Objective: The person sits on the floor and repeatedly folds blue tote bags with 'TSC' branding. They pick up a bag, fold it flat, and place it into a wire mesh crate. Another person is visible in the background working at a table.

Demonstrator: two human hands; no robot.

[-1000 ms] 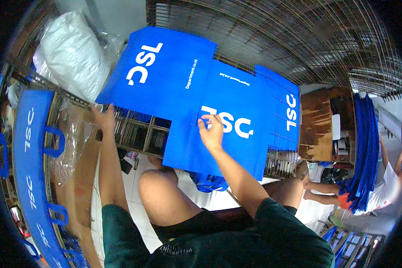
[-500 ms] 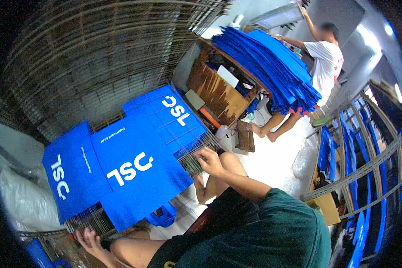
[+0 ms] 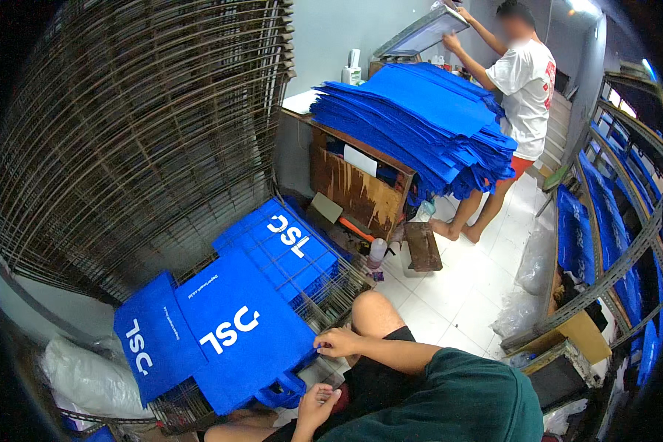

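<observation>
Several blue fabric bags with white print lie overlapping on a wire drying rack [image 3: 350, 298]. The front blue bag [image 3: 261, 324] lies flat, and a blue fabric loop [image 3: 286, 390] hangs below its near edge. My right hand [image 3: 337, 342] is closed at the right corner of this bag, thumb and fingertips pinched on its edge. Over my lap, near the loop but apart from it, my left hand [image 3: 318, 405] has loosely bent fingers and holds nothing visible. Another printed bag [image 3: 146, 335] lies to the left, and a stack of bags [image 3: 276, 247] sits behind under wire mesh.
Raised wire racks [image 3: 140, 132] stand at the left. Behind, blue fabric sheets [image 3: 420, 118] are piled on a wooden table, where a co-worker [image 3: 523, 96] holds up a frame. A metal shelf [image 3: 604, 295] is on the right, a small wooden stool [image 3: 423, 247] on the floor.
My left hand has moved from the rack's left front corner rightward to over my lap. My right hand has come to the front bag's right corner. The view has turned; the co-worker grips the frame with both hands.
</observation>
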